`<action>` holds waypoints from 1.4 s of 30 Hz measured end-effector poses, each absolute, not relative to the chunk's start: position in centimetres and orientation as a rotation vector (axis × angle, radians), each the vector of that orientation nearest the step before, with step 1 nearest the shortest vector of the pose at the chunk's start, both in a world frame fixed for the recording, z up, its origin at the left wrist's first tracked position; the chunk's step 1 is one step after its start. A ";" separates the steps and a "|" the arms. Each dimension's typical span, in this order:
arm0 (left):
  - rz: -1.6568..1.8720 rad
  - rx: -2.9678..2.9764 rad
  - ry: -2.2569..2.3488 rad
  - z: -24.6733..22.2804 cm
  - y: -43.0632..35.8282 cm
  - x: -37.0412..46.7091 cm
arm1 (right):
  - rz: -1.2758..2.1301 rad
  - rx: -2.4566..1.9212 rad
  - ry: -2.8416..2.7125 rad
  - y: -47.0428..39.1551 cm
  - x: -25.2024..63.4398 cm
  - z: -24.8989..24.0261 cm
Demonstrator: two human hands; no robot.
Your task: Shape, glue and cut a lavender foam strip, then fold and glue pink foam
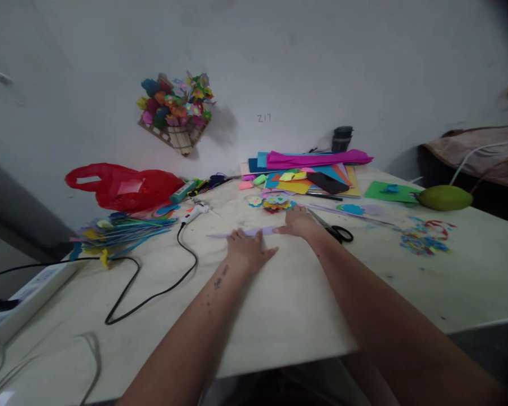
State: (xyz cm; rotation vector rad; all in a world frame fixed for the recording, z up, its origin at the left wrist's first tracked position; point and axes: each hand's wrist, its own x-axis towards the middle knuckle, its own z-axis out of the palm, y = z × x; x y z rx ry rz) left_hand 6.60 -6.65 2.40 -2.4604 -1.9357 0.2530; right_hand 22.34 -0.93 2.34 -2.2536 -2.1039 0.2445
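Note:
A narrow purple paper strip lies across the table in front of me. My left hand rests flat over it near the middle, with fingers spread and the thumb pointing right. At the strip's right end, my right hand lies palm down, thumb on the paper and apart from the fingers. Black-handled scissors lie just right of that hand, their blades partly behind it. Beyond both hands sits a small pile of paper flowers.
A glue gun with a black cord lies left, near paper-flower stems and a red plastic bag. Coloured sheets are stacked at the back. Paper scraps and a green fruit lie right. A power strip borders the left edge.

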 end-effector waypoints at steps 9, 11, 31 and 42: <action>0.233 -2.452 -1.924 2.3 -6.6 6.5 | 0.243 -2.329 -2.119 -1.7 22.0 3.5; 0.233 -2.450 -1.929 2.5 -6.7 6.6 | 0.229 -2.310 -2.130 -1.5 22.1 3.3; 0.060 -2.405 -1.939 0.9 -7.4 9.0 | 0.927 -1.475 -1.628 -1.1 17.2 1.1; -0.349 -2.471 -1.952 2.0 -5.6 6.5 | 1.227 -1.203 -1.364 0.1 18.2 -0.5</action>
